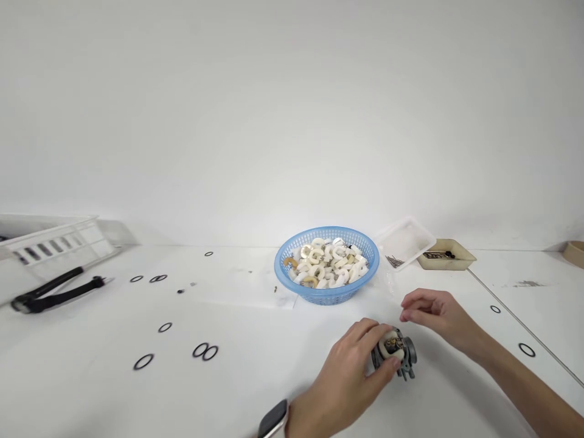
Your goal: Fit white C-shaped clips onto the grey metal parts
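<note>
The left hand [344, 377] grips the metal part [409, 351], with the thumb and fingers around its near left side. The part is at the lower right of centre, close to the surface [246, 389]; contact with the surface cannot be confirmed. A white insert [384, 345] is visible in its top. The right hand [440, 317] is positioned just beside the part, fingers bent, with a narrow thumb-to-finger gap; whether it holds a small item cannot be determined. The blue basket [281, 275] of white pieces [328, 264] stands beyond the left hand.
</note>
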### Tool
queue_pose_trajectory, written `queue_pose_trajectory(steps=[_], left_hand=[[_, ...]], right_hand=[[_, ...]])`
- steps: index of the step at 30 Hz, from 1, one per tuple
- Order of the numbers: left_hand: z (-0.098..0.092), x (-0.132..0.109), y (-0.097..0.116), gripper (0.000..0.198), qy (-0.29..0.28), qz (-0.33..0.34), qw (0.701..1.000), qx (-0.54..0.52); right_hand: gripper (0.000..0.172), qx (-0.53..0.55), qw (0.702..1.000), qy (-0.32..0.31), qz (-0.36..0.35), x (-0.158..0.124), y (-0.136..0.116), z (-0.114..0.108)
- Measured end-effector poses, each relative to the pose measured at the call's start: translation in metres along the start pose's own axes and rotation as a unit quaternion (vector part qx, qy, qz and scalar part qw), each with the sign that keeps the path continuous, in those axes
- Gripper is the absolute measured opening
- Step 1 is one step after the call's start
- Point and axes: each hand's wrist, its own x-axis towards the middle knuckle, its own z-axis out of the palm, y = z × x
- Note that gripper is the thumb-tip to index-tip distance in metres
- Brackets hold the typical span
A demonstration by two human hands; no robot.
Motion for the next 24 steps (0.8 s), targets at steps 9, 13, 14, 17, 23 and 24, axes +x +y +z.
queue_pose_trajectory(steps=[9, 13, 14, 17, 23, 24], left_hand=[[0.000, 0.005, 0.000, 0.028, -0.008, 0.007, 1.000, 0.004], [0.001, 0.005, -0.001, 0.028, 0.005, 0.019, 1.000, 0.016], [0.001, 0.005, -0.001, 0.028, 0.008, 0.020, 1.000, 0.020], [0.000, 0.005, 0.001, 0.027, 0.012, 0.027, 0.999, 0.028], [0.001, 0.005, 0.002, 0.028, 0.003, 0.030, 0.999, 0.022], [0.001, 0.005, 0.002, 0.028, 0.002, 0.028, 0.999, 0.020]], right_hand=[[0.016, 0.073, 0.995, -0.052, -0.038, -0.008, -0.005, 0.017], [0.020, 0.094, 0.994, -0.052, -0.001, -0.006, -0.002, 0.017], [0.021, 0.102, 0.993, -0.052, 0.009, -0.006, -0.002, 0.017], [0.021, 0.126, 0.990, -0.051, 0.034, -0.005, -0.001, 0.016], [0.022, 0.162, 0.983, -0.053, 0.063, -0.007, -0.001, 0.015], [0.022, 0.163, 0.983, -0.054, 0.064, -0.007, 0.000, 0.015]])
